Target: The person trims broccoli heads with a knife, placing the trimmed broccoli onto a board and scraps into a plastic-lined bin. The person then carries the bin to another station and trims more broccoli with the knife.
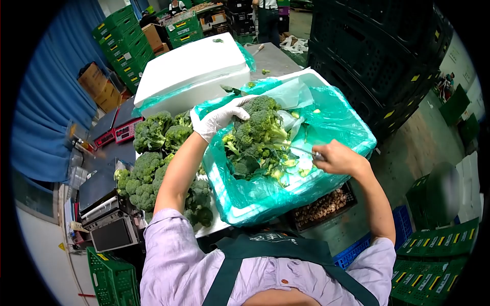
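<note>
My left hand (220, 119), in a white glove, grips a head of broccoli (260, 125) tilted over a white foam box (236, 216) lined with green plastic film. A knife (302, 149) is in my bare right hand (334, 157), its fingers wrapped round the handle. The thin blade points left at the broccoli's stalk; whether it touches is hard to make out. Cut stalks and leaf scraps (278, 171) lie in the box beneath. Left of the box, several broccoli heads (145, 176) are piled up.
A closed white foam box (191, 69) stands behind on the table. Red scales (122, 131) sit at the left. Dark stacked crates (367, 56) rise at the right, and a crate of mushrooms (324, 209) is below the box. A person (268, 23) stands in the background.
</note>
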Tool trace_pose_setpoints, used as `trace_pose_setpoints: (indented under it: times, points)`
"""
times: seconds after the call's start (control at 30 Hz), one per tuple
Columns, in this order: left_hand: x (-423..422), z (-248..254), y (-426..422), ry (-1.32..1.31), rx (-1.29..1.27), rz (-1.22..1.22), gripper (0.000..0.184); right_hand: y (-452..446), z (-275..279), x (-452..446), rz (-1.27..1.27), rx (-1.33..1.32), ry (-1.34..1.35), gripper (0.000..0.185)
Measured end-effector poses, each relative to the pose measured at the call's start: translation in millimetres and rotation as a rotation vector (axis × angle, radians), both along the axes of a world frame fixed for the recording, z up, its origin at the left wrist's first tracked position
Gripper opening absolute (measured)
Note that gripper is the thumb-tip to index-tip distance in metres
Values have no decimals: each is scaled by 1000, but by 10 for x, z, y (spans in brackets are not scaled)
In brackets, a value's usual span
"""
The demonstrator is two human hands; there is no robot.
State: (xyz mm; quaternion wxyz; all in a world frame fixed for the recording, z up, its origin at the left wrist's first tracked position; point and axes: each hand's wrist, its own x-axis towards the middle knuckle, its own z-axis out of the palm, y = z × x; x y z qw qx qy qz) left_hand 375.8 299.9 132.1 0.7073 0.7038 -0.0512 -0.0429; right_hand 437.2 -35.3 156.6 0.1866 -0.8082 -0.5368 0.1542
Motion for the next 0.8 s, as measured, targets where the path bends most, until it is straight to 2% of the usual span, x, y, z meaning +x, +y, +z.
trace_pose_setpoints:
  times: [0.03,0.07,0.1,0.23,0.3,0.43,0.5,0.6,0.77,0.8]
  points:
    - [9,36,-12,-55,60,-44,76,-14,-19,13,27,-91,-62,15]
    - [15,58,-25,-51,86,-56,75,-33,-36,69,53,-68,-47,14]
    - [37,38,-11,-50,85,-60,75,-55,65,56,-28,-98,-76,13]
    - [57,-28,30,-75,56,-40,75,-128,130,32,-67,38,-38,13]
    - [36,-9,7,-30,-4,-15,83,-127,99,2,-79,88,-34,13]
    - [29,59,-37,-26,39,-6,85,-59,9,-4,-83,115,-169,11]
    - [38,32,-40,-36,37,3,85,-23,16,1,-67,19,-216,10]
    - [78,56,-22,-53,80,-9,85,-40,-55,28,-83,26,-276,11]
    - [38,144,-47,-75,160,-45,84,-134,25,38,-91,-80,-261,12]
    - [38,133,-44,-68,165,-19,84,-129,20,33,-94,25,-251,12]
